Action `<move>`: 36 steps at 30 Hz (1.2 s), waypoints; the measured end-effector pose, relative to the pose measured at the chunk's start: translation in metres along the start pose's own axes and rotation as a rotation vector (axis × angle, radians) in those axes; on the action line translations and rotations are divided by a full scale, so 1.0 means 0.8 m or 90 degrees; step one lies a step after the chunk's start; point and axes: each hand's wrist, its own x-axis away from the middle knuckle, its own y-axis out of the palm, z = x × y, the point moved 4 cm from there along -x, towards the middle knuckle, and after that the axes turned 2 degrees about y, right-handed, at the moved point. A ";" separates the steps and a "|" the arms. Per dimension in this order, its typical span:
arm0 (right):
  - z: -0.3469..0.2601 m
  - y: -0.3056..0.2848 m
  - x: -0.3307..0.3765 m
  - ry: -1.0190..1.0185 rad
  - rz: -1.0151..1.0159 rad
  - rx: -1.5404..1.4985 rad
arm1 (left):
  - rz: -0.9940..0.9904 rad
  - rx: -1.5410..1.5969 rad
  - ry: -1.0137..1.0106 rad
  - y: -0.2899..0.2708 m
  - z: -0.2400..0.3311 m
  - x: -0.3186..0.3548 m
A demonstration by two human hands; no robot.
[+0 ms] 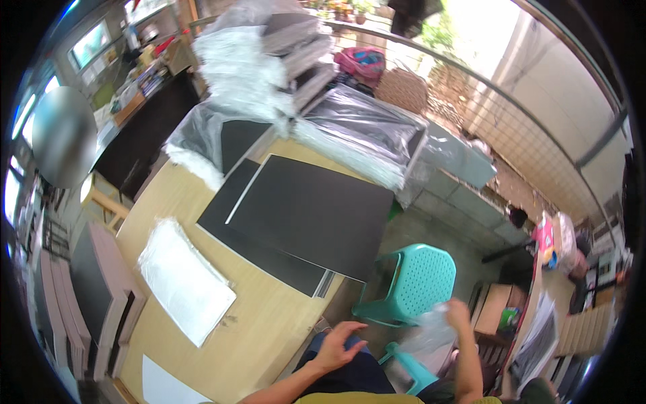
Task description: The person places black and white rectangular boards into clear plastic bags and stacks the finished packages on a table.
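Observation:
My left hand is over my lap beside the table's near edge, its fingers curved and apart with nothing in them. Off to the right, my right hand is closed on a crumpled clear plastic bag that hangs down beside a green plastic stool. On the wooden table lie large black boards, the top one set askew and jutting past the table's right edge. Left of them is a flat stack of white plastic sleeves.
Plastic-wrapped boards and a tall wrapped pile occupy the table's far end. Thick dark panels stand along the left side. A white sheet lies at the near left corner. Another person is at far left, blurred.

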 end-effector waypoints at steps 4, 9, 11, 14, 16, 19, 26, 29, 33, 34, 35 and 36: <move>-0.047 -0.227 -0.050 -0.042 0.371 0.131 | 0.327 -0.282 -0.037 -0.101 0.009 0.029; -0.141 -0.214 -0.182 -0.107 -0.005 0.326 | 0.551 -0.363 -0.135 -0.132 -0.029 0.047; -0.170 -0.152 -0.241 -0.175 -0.096 0.354 | 0.592 -0.382 -0.164 -0.130 -0.046 0.046; -0.177 -0.065 -0.321 -0.222 -0.147 0.427 | 0.660 -0.377 -0.209 -0.134 -0.052 0.044; -0.205 -0.018 -0.350 -0.357 -0.311 0.609 | 0.682 -0.489 -0.297 -0.127 -0.061 0.050; -0.277 0.015 -0.363 -1.040 0.065 0.373 | 0.731 -0.550 -0.450 -0.126 -0.058 0.043; -0.293 0.077 -0.407 -0.570 -0.334 0.372 | 0.722 -0.589 -0.727 -0.124 -0.044 0.028; -0.307 0.098 -0.420 -0.585 -0.331 0.354 | 0.719 -0.621 -0.748 -0.123 -0.048 0.015; -0.340 0.146 -0.435 -0.649 -0.328 0.338 | 0.776 -0.617 -0.775 -0.111 -0.048 0.021; -0.339 0.156 -0.437 -0.665 -0.330 0.337 | 0.785 -0.641 -0.759 -0.109 -0.045 0.020; -0.336 0.164 -0.439 -0.682 -0.334 0.337 | 0.799 -0.663 -0.754 -0.108 -0.043 0.021; -0.330 0.171 -0.444 -0.696 -0.337 0.334 | 0.830 -0.693 -0.743 -0.103 -0.039 0.023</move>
